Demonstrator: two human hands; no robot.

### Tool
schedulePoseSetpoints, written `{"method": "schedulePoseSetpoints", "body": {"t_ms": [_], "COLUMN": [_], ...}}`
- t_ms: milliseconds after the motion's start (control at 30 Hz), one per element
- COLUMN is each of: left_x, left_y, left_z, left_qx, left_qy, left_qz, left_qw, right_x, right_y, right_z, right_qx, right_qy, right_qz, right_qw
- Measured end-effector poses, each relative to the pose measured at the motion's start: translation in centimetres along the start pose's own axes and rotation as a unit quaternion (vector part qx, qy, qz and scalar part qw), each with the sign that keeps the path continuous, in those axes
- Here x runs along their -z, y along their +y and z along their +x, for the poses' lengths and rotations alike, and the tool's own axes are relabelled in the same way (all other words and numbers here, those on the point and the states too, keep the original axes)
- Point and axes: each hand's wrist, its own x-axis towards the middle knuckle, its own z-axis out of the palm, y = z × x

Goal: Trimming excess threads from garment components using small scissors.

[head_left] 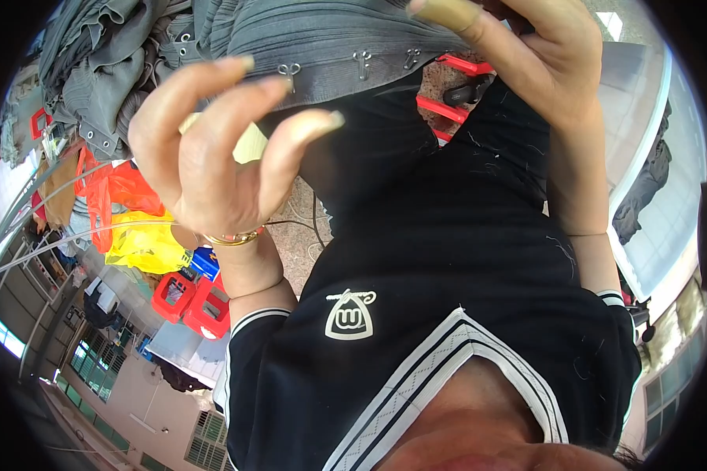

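Note:
A grey ribbed garment [322,35] lies across my lap, with several silver wire hooks [289,71] along its near edge band. Over that edge, at the left, my left hand [224,145] is raised with fingers curved and apart, nothing visible between them. It wears a gold bracelet [236,238]. Above the garment's right end is my right hand [538,55], its thumb stretched out and its other fingers partly cut off by the top edge. A yellowish cover [452,13] wraps that thumb's tip. Whether the right fingertips touch the cloth is hidden.
More grey cloth with metal eyelets [106,102] is heaped at the far left. Below it are a red plastic bag [114,192], a yellow bag [145,245] and red baskets [208,308]. Red bars [445,108] show beyond my lap. A pale table [644,180] stands at the right.

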Motion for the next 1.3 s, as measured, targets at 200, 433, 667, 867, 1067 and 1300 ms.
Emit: {"method": "schedulePoseSetpoints", "body": {"t_ms": [200,433,667,867,1067,1300], "left_x": [-1.1,-1.6,-2.2,-3.1,-4.0,-4.3], "left_y": [0.2,0.5,1.2,0.6,0.3,0.3], "left_z": [0.5,0.8,0.7,-0.7,-2.2,-2.4], "left_qx": [0.042,-0.038,0.019,0.049,0.102,0.12], "left_qy": [-0.061,-0.02,0.012,0.032,0.068,0.079], "left_qz": [0.016,0.087,-0.025,-0.035,-0.047,-0.049], "left_qw": [0.997,0.995,0.999,0.998,0.991,0.988], "right_x": [-0.6,-0.2,-0.5,-1.8,-2.7,-2.9], "right_y": [1.0,1.3,1.6,2.3,2.1,2.2], "right_z": [-1.6,-2.6,-3.0,-3.3,-3.2,-3.1], "right_qx": [-0.031,-0.036,-0.026,0.005,0.015,0.036], "right_qy": [-0.013,-0.034,-0.021,-0.005,0.02,0.017], "right_qz": [0.039,0.089,0.13,0.113,0.114,0.073], "right_qw": [0.999,0.995,0.991,0.994,0.993,0.997]}}
